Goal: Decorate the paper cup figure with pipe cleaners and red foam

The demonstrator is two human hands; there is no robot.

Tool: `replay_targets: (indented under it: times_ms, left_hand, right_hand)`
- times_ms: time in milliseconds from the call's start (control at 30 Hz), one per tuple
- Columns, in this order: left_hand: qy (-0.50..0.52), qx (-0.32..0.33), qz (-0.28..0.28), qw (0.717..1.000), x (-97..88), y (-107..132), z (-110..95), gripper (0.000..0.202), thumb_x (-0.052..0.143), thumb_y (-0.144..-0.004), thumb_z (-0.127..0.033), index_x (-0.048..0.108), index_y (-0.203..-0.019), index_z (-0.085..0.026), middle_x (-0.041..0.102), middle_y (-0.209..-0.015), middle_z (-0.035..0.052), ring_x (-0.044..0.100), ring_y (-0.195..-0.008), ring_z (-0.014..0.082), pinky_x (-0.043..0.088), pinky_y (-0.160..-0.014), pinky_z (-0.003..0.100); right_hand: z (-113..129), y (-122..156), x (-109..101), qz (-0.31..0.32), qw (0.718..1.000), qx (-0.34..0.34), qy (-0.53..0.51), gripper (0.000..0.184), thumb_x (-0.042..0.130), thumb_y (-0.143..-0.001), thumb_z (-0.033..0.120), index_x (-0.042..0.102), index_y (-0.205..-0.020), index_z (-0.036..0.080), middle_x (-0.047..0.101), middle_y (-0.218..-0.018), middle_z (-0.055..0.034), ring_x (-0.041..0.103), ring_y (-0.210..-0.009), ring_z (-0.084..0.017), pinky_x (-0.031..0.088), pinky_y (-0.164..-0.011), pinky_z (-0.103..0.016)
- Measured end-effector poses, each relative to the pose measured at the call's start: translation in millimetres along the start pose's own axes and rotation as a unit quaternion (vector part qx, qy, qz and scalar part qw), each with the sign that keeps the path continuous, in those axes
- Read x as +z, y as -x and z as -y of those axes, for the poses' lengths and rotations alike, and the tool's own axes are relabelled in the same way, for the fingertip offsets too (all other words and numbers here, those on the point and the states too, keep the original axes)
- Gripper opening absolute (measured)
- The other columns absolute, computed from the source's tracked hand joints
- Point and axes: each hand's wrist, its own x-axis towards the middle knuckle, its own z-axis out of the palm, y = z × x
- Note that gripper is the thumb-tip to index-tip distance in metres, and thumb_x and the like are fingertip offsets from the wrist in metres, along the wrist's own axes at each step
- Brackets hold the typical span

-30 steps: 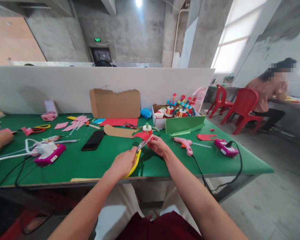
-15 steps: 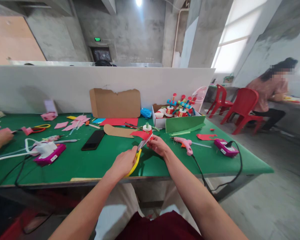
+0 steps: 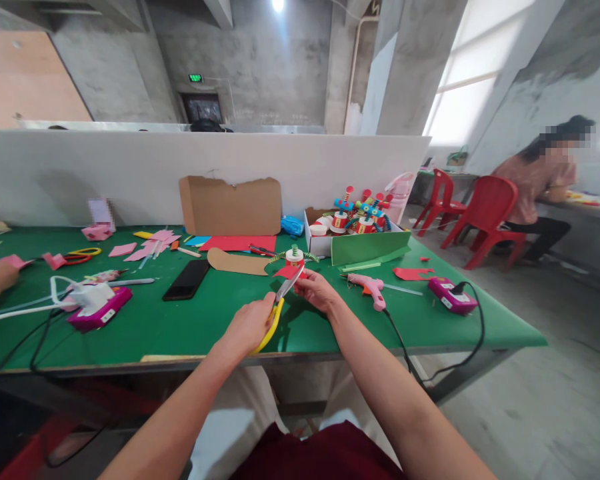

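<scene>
On the green desk a black phone lies left of the work. Beside it, the left hand is closed around the yellow handles of the scissors, whose blades angle up to a red paper piece. The right hand pinches that piece above the desk's middle, with a pink glue gun lying nearby on its right.

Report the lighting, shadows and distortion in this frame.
Head view: the tall bright window is blown out to white; a ceiling lamp flares at the top edge; the left hand with yellow-handled scissors and the right hand with the red paper piece throw a soft shadow on the green-topped table; wide-angle bending stretches the edges.
</scene>
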Motion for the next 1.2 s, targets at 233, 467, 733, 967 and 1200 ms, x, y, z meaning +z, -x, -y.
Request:
replay_targets:
  times_ms: [233, 467, 733, 967, 1200]
  left_hand:
    - [0.019, 0.001, -0.009, 1.000, 2.1, -1.0, 1.0, 0.025, 0.039, -0.088, -0.015, 0.045, -0.112, -0.019, 0.069, -0.095, 0.0115, 0.067, -0.088, 0.0278, 0.042, -0.066, 0.030]
    - [0.082, 0.025, -0.034, 0.996, 4.4, -2.1, 9.3, 0.021, 0.044, -0.086, -0.015, 0.048, -0.106, -0.021, 0.069, -0.090, 0.0076, 0.067, -0.083, 0.0225, 0.041, -0.066, 0.026]
    - [0.023, -0.162, -0.100, 0.982, -15.7, -10.2, 48.3, 0.036, 0.046, -0.085, -0.029, 0.045, -0.120, -0.021, 0.070, -0.097, 0.0127, 0.067, -0.091, 0.0313, 0.046, -0.070, 0.033]
    - [-0.038, -0.231, -0.052, 0.971, -3.0, -19.6, 81.8, 0.029, 0.042, -0.085, -0.024, 0.047, -0.112, -0.014, 0.066, -0.106, 0.0192, 0.066, -0.094, 0.0306, 0.048, -0.071, 0.035]
    - [-0.100, -0.198, -0.101, 0.970, -5.8, -12.5, 75.0, 0.031, 0.041, -0.088, -0.030, 0.055, -0.110, -0.014, 0.060, -0.113, 0.0214, 0.059, -0.106, 0.0350, 0.048, -0.078, 0.040]
  right_hand:
    - [0.6, 0.2, 0.5, -0.004, 1.000, 0.001, -0.001, 0.037, 0.089, -0.050, 0.026, 0.067, -0.078, 0.016, 0.066, -0.068, 0.0027, 0.058, -0.060, -0.008, 0.047, -0.061, -0.021]
    - [2.3, 0.1, 1.0, -0.020, 1.000, 0.011, 0.006, 0.039, 0.089, -0.049, 0.029, 0.066, -0.078, 0.017, 0.067, -0.069, 0.0021, 0.056, -0.056, -0.007, 0.045, -0.057, -0.021]
    - [-1.1, -4.1, -2.0, -0.066, 0.998, 0.011, 0.003, 0.042, 0.090, -0.045, 0.023, 0.064, -0.078, 0.020, 0.066, -0.074, 0.0034, 0.054, -0.058, -0.006, 0.043, -0.057, -0.020]
    - [-8.8, -10.2, -8.0, -0.075, 0.997, -0.021, -0.004, 0.037, 0.088, -0.049, 0.028, 0.063, -0.074, 0.018, 0.062, -0.069, 0.0043, 0.049, -0.055, -0.005, 0.043, -0.058, -0.021]
    - [-8.1, -8.7, -4.8, -0.079, 0.996, -0.029, 0.042, 0.040, 0.088, -0.050, 0.030, 0.063, -0.080, 0.020, 0.065, -0.069, 0.0026, 0.055, -0.058, -0.008, 0.044, -0.057, -0.022]
